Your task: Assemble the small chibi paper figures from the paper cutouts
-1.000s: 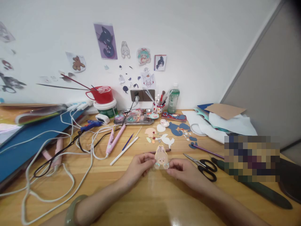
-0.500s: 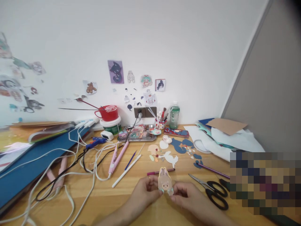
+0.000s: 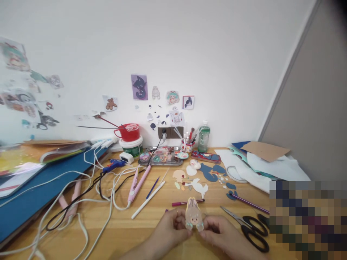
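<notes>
Because the rabbit-eared cutout [image 3: 193, 213] looks like thin paper or card, perhaps built up in layers, it should be very light, stiff enough to stand by itself between the fingers, yet easy to crease. The long ears at the top seem the weakest part (a careless squeeze there could bend them), so the broad lower edges look like the better place to take hold. Whether its surface is slick cannot be told, though some sheen would make a firm pinch at the sides sensible.

The cutout is held roughly upright near the front of the bench [image 3: 116, 231], its printed side towards the wearer, and it sits between the two hands. The left hand [image 3: 175, 225] lies just to its left, nearly closed, fingers curled and thumb at the lower left edge. The right hand [image 3: 218, 231] mirrors this at the lower right edge, its fingers bent inward, so both have the cutout in a light pinch. Whether its bottom touches the wood is hard to tell.

Just behind the ears lies a magenta pen [image 3: 180, 203]; scissors [image 3: 242, 221] rest beside the right hand, apart from it.
</notes>
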A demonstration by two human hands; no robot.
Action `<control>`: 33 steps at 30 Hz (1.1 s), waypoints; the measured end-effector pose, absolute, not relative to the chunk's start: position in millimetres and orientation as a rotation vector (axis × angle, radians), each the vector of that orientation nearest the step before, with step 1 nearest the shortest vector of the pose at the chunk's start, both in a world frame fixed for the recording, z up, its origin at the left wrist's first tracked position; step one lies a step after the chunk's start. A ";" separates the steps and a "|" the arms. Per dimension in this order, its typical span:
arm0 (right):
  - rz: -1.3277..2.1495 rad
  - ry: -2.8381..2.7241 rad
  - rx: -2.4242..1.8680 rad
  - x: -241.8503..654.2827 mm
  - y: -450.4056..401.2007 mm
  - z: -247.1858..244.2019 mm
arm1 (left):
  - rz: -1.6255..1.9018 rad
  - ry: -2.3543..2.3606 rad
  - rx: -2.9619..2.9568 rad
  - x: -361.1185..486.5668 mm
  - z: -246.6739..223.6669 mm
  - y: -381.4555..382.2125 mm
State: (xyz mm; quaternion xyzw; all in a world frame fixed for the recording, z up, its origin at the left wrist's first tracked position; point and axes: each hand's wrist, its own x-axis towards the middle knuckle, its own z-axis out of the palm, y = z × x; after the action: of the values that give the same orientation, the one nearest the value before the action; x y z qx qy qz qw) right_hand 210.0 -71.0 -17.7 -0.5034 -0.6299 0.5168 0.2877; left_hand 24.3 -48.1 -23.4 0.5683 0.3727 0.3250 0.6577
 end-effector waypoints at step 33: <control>1.380 -1.736 -1.345 211.4 -76.1 -6.8 | 0.656 0.837 1.292 18.1 -16.9 -49.9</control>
State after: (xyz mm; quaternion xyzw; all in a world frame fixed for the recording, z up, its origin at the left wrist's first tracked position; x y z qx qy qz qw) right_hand 211.4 -76.1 -6.8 -0.4993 -0.6443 0.5122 0.2706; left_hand 18.1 -49.9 -16.9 0.5731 0.3712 0.2910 0.6701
